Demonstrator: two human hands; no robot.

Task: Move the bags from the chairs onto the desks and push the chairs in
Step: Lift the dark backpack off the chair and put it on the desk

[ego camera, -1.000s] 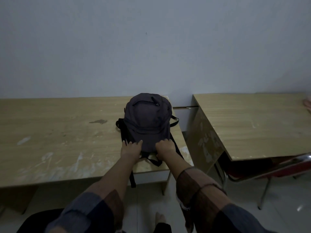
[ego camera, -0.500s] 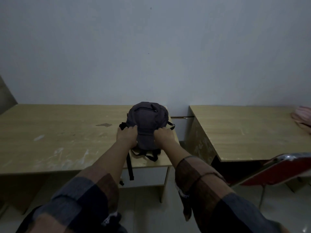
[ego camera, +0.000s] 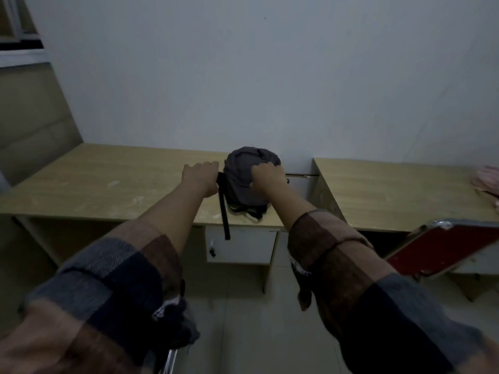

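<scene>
Dim room, pale wall; a window corner upper left. On the left wooden desk the dark backpack sits near its right end. Left hand rests beside it, fingers loosely bent; right hand grips its top. Right desk, red chair.

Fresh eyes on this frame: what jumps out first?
The dark grey backpack on the left wooden desk, near its right end, with a black strap hanging over the front edge. Both arms reach to it: the right hand on its front, the left hand just beside it. At the right edge, a red chair stands tilted.
</scene>
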